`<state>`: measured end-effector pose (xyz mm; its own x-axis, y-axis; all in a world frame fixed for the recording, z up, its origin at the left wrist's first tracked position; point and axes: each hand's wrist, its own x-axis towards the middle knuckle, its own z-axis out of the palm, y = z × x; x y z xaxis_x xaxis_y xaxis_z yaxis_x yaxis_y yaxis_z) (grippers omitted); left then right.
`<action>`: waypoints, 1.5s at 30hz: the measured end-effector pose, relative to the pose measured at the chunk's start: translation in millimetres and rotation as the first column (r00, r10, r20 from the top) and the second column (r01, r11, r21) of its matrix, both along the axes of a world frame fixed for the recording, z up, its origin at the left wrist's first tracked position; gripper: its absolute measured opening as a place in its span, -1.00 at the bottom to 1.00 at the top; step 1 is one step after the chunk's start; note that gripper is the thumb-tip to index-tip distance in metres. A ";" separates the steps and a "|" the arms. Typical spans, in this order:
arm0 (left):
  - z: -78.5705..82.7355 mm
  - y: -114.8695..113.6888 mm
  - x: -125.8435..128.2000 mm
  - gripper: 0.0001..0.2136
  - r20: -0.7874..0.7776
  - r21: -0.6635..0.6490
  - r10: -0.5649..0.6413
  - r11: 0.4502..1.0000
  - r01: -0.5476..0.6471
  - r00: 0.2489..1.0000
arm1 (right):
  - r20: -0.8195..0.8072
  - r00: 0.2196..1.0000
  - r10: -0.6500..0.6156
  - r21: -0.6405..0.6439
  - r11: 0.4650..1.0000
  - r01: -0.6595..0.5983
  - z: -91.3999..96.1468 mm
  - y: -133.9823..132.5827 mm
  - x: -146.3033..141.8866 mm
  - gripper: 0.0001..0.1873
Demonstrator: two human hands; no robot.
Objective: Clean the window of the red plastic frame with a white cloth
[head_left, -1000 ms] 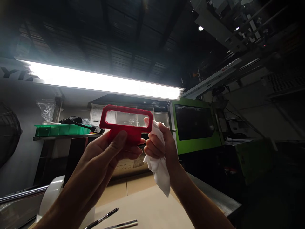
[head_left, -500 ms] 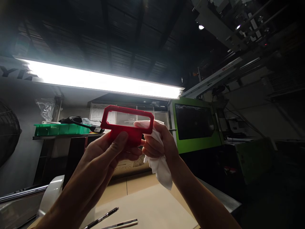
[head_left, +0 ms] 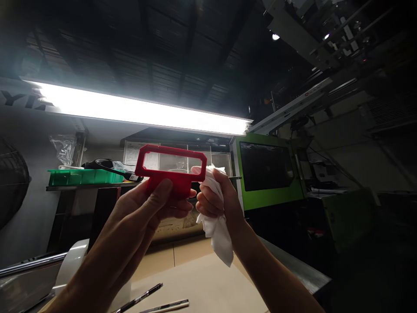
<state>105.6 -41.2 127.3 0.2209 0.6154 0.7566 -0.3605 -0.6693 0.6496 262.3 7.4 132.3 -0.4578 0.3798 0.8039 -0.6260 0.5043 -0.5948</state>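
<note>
My left hand (head_left: 148, 208) holds up a red plastic part (head_left: 171, 169) by its solid lower block, thumb across the front. The part has a long eight-sided frame with an open window on top. My right hand (head_left: 215, 198) grips a white cloth (head_left: 218, 230) and presses a cloth-covered fingertip against the frame's right end. The cloth's loose end hangs below my right wrist. Both hands are raised toward a bright tube lamp (head_left: 140, 111).
A tan bench top (head_left: 195, 278) lies below, with two pens (head_left: 153, 300) near its front edge and a white rounded object (head_left: 70, 265) at left. A green tray (head_left: 84, 176) sits on a shelf at left. A green machine (head_left: 267, 171) stands to the right.
My right hand's cloth-covered finger slid along the right end of the red frame, inward and back out. The red part shifted slightly left. My left hand kept its grip.
</note>
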 end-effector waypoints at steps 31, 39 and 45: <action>-5.9 1.5 -7.8 -0.84 0.023 -0.035 0.135 0.990 -0.134 0.991 | -0.868 0.011 -0.496 0.394 -0.675 0.624 -3.4 -20.6 14.4 -0.81; -6.2 4.2 -9.4 -0.83 0.025 -0.047 0.130 0.991 -0.128 0.991 | -0.839 0.111 -0.533 0.430 -0.525 0.735 -4.5 -21.8 18.1 -0.72; -5.2 2.7 -8.7 -0.83 0.007 -0.066 0.141 0.988 -0.140 0.990 | -0.812 0.155 -0.563 0.520 -0.575 0.631 -5.3 -16.2 19.0 -0.75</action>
